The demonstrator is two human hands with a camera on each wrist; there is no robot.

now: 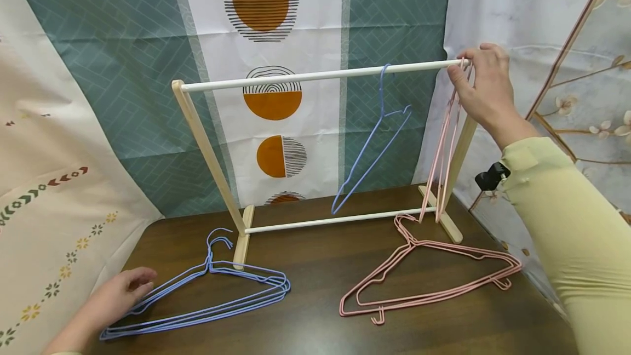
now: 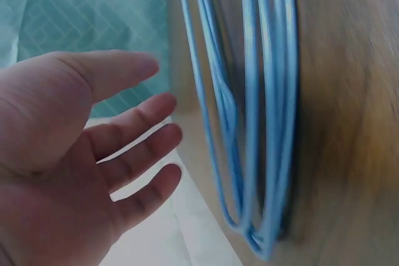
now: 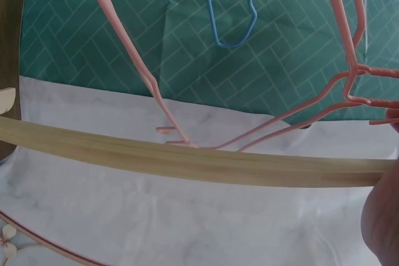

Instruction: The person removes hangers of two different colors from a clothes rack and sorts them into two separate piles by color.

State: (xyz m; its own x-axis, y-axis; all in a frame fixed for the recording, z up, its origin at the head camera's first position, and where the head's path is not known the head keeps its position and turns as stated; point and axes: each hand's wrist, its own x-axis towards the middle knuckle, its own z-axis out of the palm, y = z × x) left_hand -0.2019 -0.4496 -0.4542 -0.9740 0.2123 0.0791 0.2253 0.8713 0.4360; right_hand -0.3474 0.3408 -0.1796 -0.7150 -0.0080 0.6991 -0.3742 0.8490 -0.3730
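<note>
At the right end of the rack's white rail (image 1: 305,76), my right hand (image 1: 485,86) pinches the hooks of pink hangers (image 1: 434,166), which hang down by the wooden post. Only part of that hand shows at the right edge of the right wrist view. My left hand (image 1: 118,295) is beside the left end of a stack of blue hangers (image 1: 286,285) lying on the table. Its fingers (image 2: 146,116) are loosely bent, and the left wrist view shows a gap between them and the blue wires. One blue hanger (image 1: 382,97) hangs from the rail, right of its middle.
More pink hangers (image 1: 411,242) lie on the dark wooden table (image 1: 315,311) at the right front. Wooden posts (image 1: 209,158) with flat feet carry the rail, and a lower white bar (image 1: 340,221) joins them. Patterned cloths (image 1: 123,70) surround the table's back and sides.
</note>
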